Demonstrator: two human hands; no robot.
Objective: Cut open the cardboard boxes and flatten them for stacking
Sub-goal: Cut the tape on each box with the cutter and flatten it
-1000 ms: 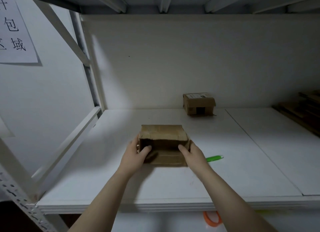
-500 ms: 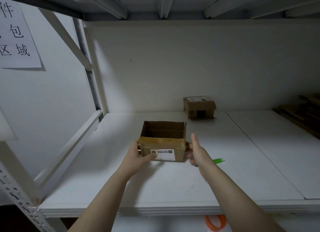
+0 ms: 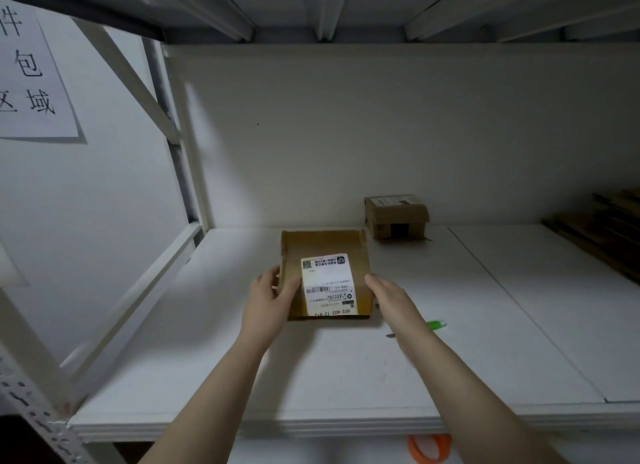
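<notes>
Brown labelled cardboard box (image 3: 325,245) sat on the white shelf (image 3: 346,377), apparently opened but not yet flat. Left hand (image 3: 268,297) gripped its left edge; right hand (image 3: 391,297) pressed straight fingers against its right side. A smaller brown box (image 3: 396,217) behind looked uncut.

A paper sign (image 3: 31,72) on the left wall carries large black Chinese characters. 件, 包 and 域 are readable, and a 4th character to the left of 域 is cut by the frame edge. The white shipping label (image 3: 327,285) on top of the cardboard box (image 3: 294,249) shows a QR code, a barcode and, along its near edge, a line that looks like 502-602-12-812. Its smaller print is too fine to read. The label on the second box (image 3: 396,217) is illegible.
</notes>
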